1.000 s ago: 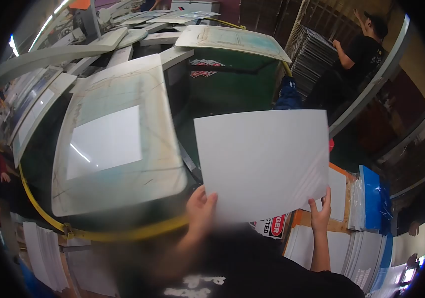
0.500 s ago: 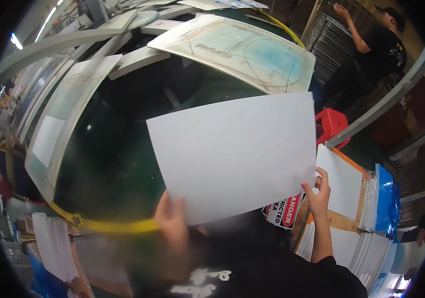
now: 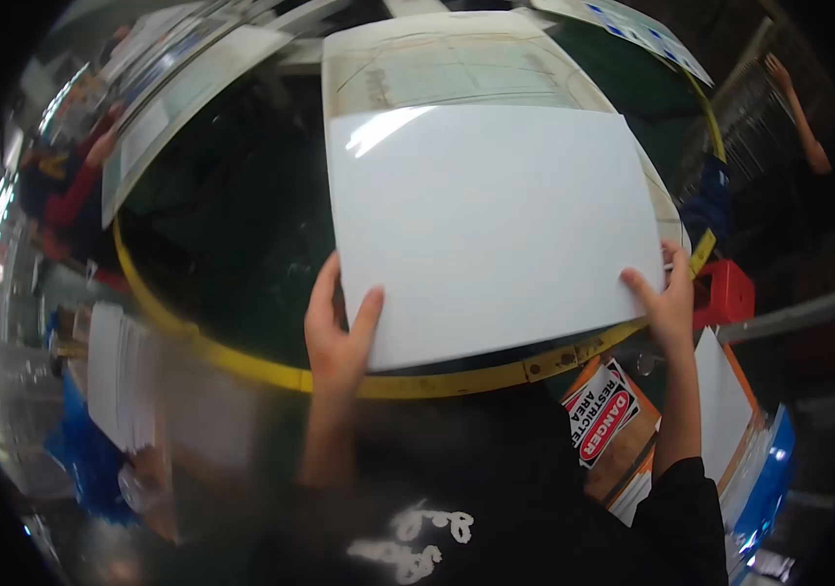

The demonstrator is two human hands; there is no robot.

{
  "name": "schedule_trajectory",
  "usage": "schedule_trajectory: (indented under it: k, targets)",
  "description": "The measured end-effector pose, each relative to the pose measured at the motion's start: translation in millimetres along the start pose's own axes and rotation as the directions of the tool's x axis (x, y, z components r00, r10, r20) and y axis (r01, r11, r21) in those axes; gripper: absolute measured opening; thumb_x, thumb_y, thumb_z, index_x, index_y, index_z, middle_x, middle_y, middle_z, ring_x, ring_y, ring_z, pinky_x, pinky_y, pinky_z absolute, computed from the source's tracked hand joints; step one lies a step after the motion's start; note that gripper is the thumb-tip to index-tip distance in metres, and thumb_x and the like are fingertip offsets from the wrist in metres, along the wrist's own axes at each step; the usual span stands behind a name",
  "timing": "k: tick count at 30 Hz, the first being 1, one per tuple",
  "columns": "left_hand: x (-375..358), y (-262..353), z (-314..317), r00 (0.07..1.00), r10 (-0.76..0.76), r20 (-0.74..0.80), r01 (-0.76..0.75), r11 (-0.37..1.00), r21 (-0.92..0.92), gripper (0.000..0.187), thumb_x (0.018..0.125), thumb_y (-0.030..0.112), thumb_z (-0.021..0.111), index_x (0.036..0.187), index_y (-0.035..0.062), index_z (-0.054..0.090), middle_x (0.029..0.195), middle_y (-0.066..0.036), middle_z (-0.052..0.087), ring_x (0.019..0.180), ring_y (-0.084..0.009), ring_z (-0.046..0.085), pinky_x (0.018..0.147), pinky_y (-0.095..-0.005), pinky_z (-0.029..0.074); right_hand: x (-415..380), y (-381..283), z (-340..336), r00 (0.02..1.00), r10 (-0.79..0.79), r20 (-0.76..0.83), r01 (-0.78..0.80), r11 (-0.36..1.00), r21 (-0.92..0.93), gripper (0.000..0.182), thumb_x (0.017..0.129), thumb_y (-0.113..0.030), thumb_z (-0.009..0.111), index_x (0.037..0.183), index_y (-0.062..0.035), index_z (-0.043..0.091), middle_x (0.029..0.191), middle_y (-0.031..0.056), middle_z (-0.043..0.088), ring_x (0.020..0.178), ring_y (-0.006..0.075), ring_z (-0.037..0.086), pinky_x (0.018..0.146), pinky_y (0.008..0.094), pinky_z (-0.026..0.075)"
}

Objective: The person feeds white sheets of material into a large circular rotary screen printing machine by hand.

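A blank white sheet (image 3: pixel 496 225) is held by its two sides in front of me. My left hand (image 3: pixel 339 327) grips its lower left edge, thumb on top and fingers behind. At the lower right edge my right hand (image 3: pixel 667 298) pinches it the same way, with the fingers mostly hidden behind. The sheet's far part overlaps a pale, stained platen board (image 3: pixel 437 68) that points toward me, and a bright light reflection lies across its far left corner.
A yellow curved rail (image 3: pixel 427 383) runs in front of me. To the right are a red stool (image 3: pixel 725 293), a DANGER sign (image 3: pixel 608 422) and white sheets (image 3: pixel 710 400). Another stack (image 3: pixel 120 376) stands at left. Another platen (image 3: pixel 193 98) has a person (image 3: pixel 66 190) beside it.
The sheet has moved forward and up over the platen, which has swung round to face me. My view has turned. A person now shows beside the left platen.
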State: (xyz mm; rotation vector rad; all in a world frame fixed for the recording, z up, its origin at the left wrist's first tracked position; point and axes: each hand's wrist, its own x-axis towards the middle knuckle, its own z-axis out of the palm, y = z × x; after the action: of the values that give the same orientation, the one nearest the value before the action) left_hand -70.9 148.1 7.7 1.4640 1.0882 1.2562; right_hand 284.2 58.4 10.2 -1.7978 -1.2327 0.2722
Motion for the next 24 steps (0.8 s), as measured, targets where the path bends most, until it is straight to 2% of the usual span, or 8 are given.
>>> schedule_trajectory:
  k: [1,3,5,9,10,13,14,24]
  targets:
    - [16.9,-0.5,-7.7,0.999,0.021,0.036,-0.025,0.995,0.092,0.053,0.082,0.013,0.063,0.128,-0.006,0.043,0.122,-0.021,0.05,0.115,-0.0265,0.048,0.099,-0.0365,0.036,15.8,-3.6,2.6,0.999,-0.026,0.02,0.026,1.0,-0.016,0.057,0.072,-0.021,0.075,0.114,0.0028,0.044,0.095,0.0131,0.057,0.084,0.018,0.057,0.073,0.0287,0.047]
    - [53.8,0.2,-21.7,0.971,0.196,0.134,-0.236,0.858,0.456,0.063,0.076,0.029,0.069,0.125,-0.0035,0.047,0.129,-0.024,0.044,0.123,-0.0372,0.039,0.103,-0.044,0.029,44.3,-5.1,13.8,0.997,-0.067,0.025,0.07,0.992,-0.103,0.057,0.073,-0.024,0.075,0.112,0.004,0.045,0.094,0.0138,0.058,0.083,0.018,0.057,0.073,0.0283,0.047]
    - [87.9,1.4,-30.5,0.943,0.193,0.273,-0.316,0.78,0.541,0.076,0.07,0.045,0.07,0.125,-0.0028,0.049,0.137,-0.027,0.035,0.13,-0.0431,0.024,0.107,-0.0485,0.021,65.7,-5.9,28.7,0.997,-0.068,0.027,0.07,0.995,-0.067,0.055,0.074,-0.025,0.074,0.11,0.0055,0.045,0.094,0.0144,0.058,0.083,0.0189,0.058,0.074,0.0285,0.047]
    - [141.5,-28.3,-41.0,0.958,0.087,0.274,-0.238,0.772,0.589,0.087,0.059,0.058,0.073,0.127,0.0087,0.052,0.146,-0.027,0.01,0.134,-0.045,-0.01,0.105,-0.058,0.006,101.5,-2.8,52.5,0.993,-0.11,0.035,0.113,0.99,-0.081,0.069,0.071,-0.035,0.075,0.115,0.0089,0.044,0.103,0.0185,0.056,0.094,0.0245,0.057,0.082,0.0317,0.045]
    - [149.4,-31.2,-41.1,0.964,0.043,0.264,-0.198,0.777,0.597,0.089,0.056,0.061,0.074,0.127,0.0111,0.052,0.147,-0.027,0.006,0.133,-0.045,-0.018,0.105,-0.0601,0.002,111.4,-1.1,57.1,0.988,-0.151,0.043,0.156,0.966,-0.204,0.079,0.067,-0.042,0.077,0.117,0.0105,0.043,0.111,0.0222,0.051,0.101,0.0284,0.054,0.087,0.0344,0.042]
    - [171.4,-53.7,-43.8,0.967,0.043,0.252,-0.21,0.695,0.688,0.091,0.052,0.065,0.073,0.126,0.0148,0.054,0.148,-0.025,-0.004,0.129,-0.0465,-0.028,0.101,-0.0631,-0.008,124.8,-6.6,79.0,0.98,-0.192,0.042,0.195,0.925,-0.324,0.084,0.065,-0.044,0.077,0.119,0.0111,0.043,0.115,0.0241,0.047,0.104,0.0318,0.051,0.09,0.0363,0.041]
    - [175.6,-63.6,-42.7,0.967,0.08,0.243,-0.232,0.677,0.699,0.091,0.052,0.068,0.072,0.124,0.0136,0.056,0.148,-0.026,-0.003,0.129,-0.0479,-0.027,0.1,-0.0624,-0.011,127.7,-6.2,85.1,0.98,-0.193,0.046,0.197,0.922,-0.333,0.085,0.065,-0.044,0.077,0.119,0.0112,0.043,0.114,0.024,0.047,0.104,0.0323,0.051,0.09,0.0365,0.041]
    - [170.8,-113.8,-44.7,0.968,0.065,0.241,-0.238,0.539,0.808,0.093,0.051,0.072,0.069,0.123,0.014,0.057,0.149,-0.024,-0.004,0.127,-0.052,-0.025,0.098,-0.0665,-0.009,125.0,6.7,117.7,0.985,-0.166,0.05,0.173,0.91,-0.376,0.087,0.064,-0.042,0.078,0.122,0.0111,0.041,0.115,0.0238,0.043,0.107,0.0353,0.048,0.092,0.0384,0.039]
